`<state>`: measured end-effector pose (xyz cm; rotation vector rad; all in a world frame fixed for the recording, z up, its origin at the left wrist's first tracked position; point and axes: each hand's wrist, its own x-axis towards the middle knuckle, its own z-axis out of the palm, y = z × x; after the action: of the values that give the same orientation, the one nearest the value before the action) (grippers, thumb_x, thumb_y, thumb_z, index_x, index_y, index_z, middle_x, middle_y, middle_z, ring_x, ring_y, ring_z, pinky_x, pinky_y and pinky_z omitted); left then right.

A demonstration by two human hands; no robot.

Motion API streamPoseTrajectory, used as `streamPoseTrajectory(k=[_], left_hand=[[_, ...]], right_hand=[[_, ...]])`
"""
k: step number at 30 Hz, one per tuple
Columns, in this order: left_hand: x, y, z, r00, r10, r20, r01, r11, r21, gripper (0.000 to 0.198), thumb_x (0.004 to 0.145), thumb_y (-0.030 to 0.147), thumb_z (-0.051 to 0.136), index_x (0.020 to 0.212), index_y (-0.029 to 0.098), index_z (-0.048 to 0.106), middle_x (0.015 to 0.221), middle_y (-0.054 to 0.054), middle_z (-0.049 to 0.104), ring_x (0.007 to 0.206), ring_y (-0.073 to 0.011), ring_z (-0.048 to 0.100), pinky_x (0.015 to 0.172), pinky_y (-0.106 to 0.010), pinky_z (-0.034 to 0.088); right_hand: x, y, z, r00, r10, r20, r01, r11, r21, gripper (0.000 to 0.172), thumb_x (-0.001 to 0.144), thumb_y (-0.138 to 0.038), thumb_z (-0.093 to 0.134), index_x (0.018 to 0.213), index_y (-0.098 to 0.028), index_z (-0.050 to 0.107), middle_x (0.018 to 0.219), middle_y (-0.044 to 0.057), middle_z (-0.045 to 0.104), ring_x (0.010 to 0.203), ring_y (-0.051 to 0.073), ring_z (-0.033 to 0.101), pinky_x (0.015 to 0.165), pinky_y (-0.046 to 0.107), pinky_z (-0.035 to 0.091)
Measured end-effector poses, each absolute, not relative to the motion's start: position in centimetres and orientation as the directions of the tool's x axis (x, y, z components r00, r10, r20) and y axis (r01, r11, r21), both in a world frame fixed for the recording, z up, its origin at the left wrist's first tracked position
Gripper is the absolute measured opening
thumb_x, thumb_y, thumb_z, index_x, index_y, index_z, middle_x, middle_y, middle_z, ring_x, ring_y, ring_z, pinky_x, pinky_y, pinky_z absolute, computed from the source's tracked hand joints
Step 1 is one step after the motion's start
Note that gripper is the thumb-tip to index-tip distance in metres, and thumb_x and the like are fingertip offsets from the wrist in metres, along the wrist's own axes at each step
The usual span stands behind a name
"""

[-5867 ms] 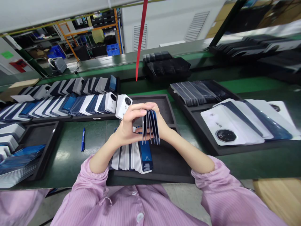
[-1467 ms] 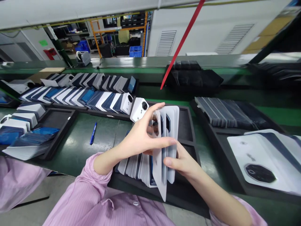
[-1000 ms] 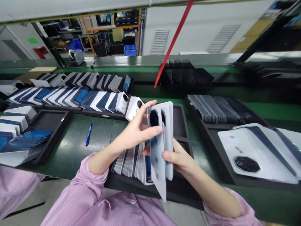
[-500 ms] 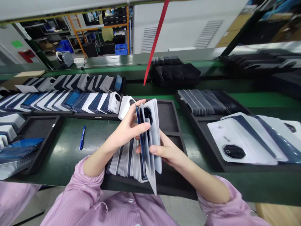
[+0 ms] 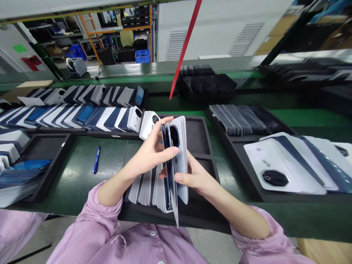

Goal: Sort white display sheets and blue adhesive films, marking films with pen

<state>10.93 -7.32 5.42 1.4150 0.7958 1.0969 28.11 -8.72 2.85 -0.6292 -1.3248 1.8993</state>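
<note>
Both of my hands hold a small bundle of phone back covers (image 5: pixel 182 157), white and dark blue with black camera windows, standing roughly upright. My left hand (image 5: pixel 158 148) grips the upper left part, its thumb pressed on the faces and fingers at the far side. Around the lower right part, my right hand (image 5: pixel 189 174) has its thumb in front, with other fingers behind, partly hidden. One thin white sheet or cover sticks out below the bundle. Just beneath and to the left, a row of covers (image 5: pixel 147 187) stands packed in a black tray (image 5: pixel 196 214).
More black trays of covers line the back left, the left edge and the right, where loose white covers (image 5: pixel 286 163) lie fanned. A blue pen (image 5: pixel 96 160) lies on the green bench (image 5: pixel 79 161). A red strip (image 5: pixel 184 51) hangs ahead. A pink sleeve (image 5: pixel 20 229) shows at far left.
The covers in my hands have closed together somewhat, and the low protruding one has swung slightly left. My grip stays much the same; the whole view has shifted a little.
</note>
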Motion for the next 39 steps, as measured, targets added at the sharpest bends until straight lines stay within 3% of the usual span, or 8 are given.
streamPoseTrajectory(k=[3, 9, 13, 20, 26, 34, 39], left_hand=[[11.0, -7.3, 5.3, 0.354, 0.918, 0.180, -0.137, -0.140, 0.981, 0.076, 0.083, 0.048, 0.076, 0.146, 0.033, 0.037, 0.130, -0.009, 0.057, 0.121, -0.0328, 0.061, 0.096, -0.048, 0.058], [11.3, -7.5, 5.5, 0.365, 0.916, 0.169, -0.178, -0.110, 0.978, 0.081, 0.081, 0.046, 0.077, 0.148, 0.034, 0.034, 0.126, -0.009, 0.060, 0.092, -0.0232, 0.070, 0.084, -0.044, 0.062], [11.4, -7.5, 5.6, 0.357, 0.916, 0.184, -0.174, -0.128, 0.976, 0.084, 0.080, 0.048, 0.078, 0.149, 0.031, 0.034, 0.127, -0.011, 0.061, 0.099, -0.0249, 0.068, 0.088, -0.043, 0.059], [11.4, -7.0, 4.7, 0.388, 0.874, 0.291, -0.225, -0.216, 0.950, 0.082, 0.085, 0.044, 0.075, 0.152, 0.029, 0.031, 0.141, -0.014, 0.055, 0.133, -0.0320, 0.054, 0.106, -0.048, 0.051], [11.3, -6.8, 4.5, 0.400, 0.868, 0.296, -0.238, -0.213, 0.947, 0.084, 0.085, 0.042, 0.075, 0.153, 0.028, 0.029, 0.142, -0.014, 0.056, 0.133, -0.0313, 0.055, 0.111, -0.050, 0.046], [11.5, -6.7, 4.5, 0.393, 0.863, 0.319, -0.222, -0.248, 0.943, 0.086, 0.083, 0.045, 0.076, 0.153, 0.029, 0.028, 0.144, -0.015, 0.053, 0.133, -0.0322, 0.054, 0.108, -0.050, 0.050], [11.4, -6.7, 4.1, 0.395, 0.782, 0.482, -0.245, -0.416, 0.876, 0.089, 0.080, 0.041, 0.079, 0.153, 0.034, 0.027, 0.146, -0.014, 0.051, 0.129, -0.0338, 0.057, 0.099, -0.049, 0.055]], right_hand=[[28.2, -8.9, 3.1, -0.615, 0.789, 0.001, -0.249, -0.193, -0.949, 0.090, 0.068, -0.053, 0.088, 0.137, -0.026, 0.037, 0.139, 0.013, 0.055, 0.122, 0.032, 0.063, 0.102, 0.050, 0.055], [28.3, -9.2, 3.0, -0.589, 0.808, -0.021, -0.167, -0.147, -0.975, 0.099, 0.069, -0.056, 0.086, 0.146, -0.028, 0.030, 0.147, 0.016, 0.045, 0.106, 0.028, 0.069, 0.080, 0.038, 0.063], [28.4, -9.3, 2.9, -0.568, 0.823, -0.005, -0.105, -0.078, -0.991, 0.094, 0.074, -0.052, 0.084, 0.146, -0.028, 0.029, 0.147, 0.016, 0.044, 0.098, 0.025, 0.070, 0.077, 0.038, 0.063], [28.7, -9.2, 3.5, -0.557, 0.829, 0.036, -0.072, -0.005, -0.997, 0.091, 0.074, -0.047, 0.084, 0.145, -0.027, 0.030, 0.142, 0.014, 0.049, 0.094, 0.023, 0.070, 0.084, 0.041, 0.063], [28.6, -9.0, 4.0, -0.552, 0.833, 0.032, -0.057, 0.001, -0.998, 0.090, 0.071, -0.040, 0.087, 0.141, -0.027, 0.032, 0.139, 0.013, 0.052, 0.093, 0.023, 0.071, 0.080, 0.040, 0.064], [28.7, -8.9, 4.0, -0.540, 0.839, 0.058, -0.028, 0.051, -0.998, 0.091, 0.071, -0.038, 0.085, 0.143, -0.026, 0.031, 0.141, 0.015, 0.051, 0.108, 0.029, 0.067, 0.079, 0.040, 0.064], [28.9, -8.6, 3.7, -0.548, 0.810, 0.209, -0.026, 0.233, -0.972, 0.095, 0.070, -0.027, 0.080, 0.149, -0.026, 0.027, 0.137, 0.014, 0.054, 0.105, 0.029, 0.069, 0.087, 0.045, 0.061]])
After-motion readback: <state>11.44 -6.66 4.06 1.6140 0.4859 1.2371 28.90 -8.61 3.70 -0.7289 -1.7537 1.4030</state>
